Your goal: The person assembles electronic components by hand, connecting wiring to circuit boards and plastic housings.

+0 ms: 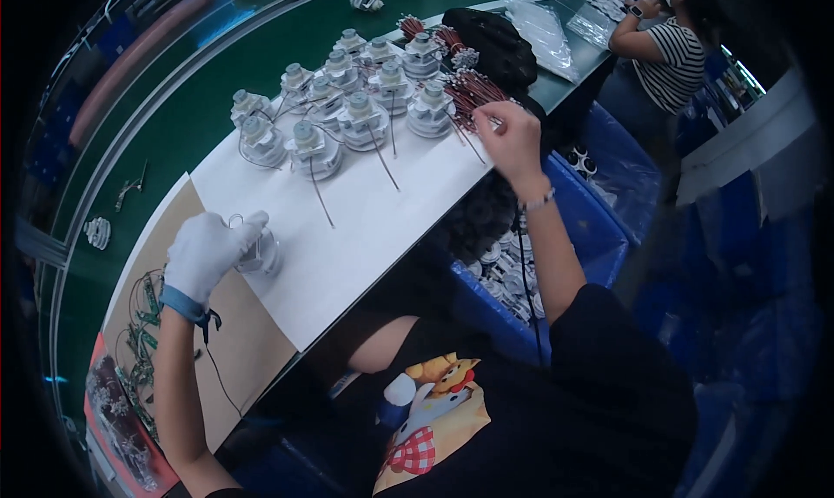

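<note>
Near left, green circuit boards lie in a tangle. Next, the gloved left hand grips a white unit on the white sheet! Farther back, similar units stand clustered, wires trailing. On the right, beside reddish-brown wires, the bare right hand curls its fingers; whether they pinch anything, I can't tell.

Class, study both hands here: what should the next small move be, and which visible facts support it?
Probably, the right hand should bring one wire from the reddish-brown wire bundle over to the white part: that hand is beside the bundle, the gloved left hand is at the part, and several white units trail similar wires.
</note>
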Demonstrator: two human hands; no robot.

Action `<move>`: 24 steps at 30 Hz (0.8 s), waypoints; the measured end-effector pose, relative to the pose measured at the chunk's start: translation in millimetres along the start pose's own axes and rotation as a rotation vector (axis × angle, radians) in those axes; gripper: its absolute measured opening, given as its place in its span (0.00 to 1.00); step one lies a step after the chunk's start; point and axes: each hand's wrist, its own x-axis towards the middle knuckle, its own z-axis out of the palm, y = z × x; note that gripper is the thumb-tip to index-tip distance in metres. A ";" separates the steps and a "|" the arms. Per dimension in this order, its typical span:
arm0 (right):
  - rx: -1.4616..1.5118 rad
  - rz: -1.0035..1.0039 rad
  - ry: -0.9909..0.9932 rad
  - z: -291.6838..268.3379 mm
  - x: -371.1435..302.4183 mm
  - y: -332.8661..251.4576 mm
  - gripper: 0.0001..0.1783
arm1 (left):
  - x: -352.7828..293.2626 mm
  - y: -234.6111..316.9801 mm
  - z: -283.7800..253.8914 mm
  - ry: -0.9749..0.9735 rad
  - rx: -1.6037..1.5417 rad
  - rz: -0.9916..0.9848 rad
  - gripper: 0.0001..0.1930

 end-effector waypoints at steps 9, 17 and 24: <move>-0.307 0.039 -0.262 41.4 11.0 77.0 0.06 | -10.3 -25.0 -13.4 0.398 0.028 0.106 0.26; -0.266 0.088 -0.253 27.7 18.0 87.9 0.06 | -79.2 -39.9 -23.9 0.535 -0.479 0.147 0.20; -0.183 0.159 -0.258 22.1 36.3 87.7 0.06 | -140.1 -9.1 -13.3 0.488 -0.685 -0.177 0.17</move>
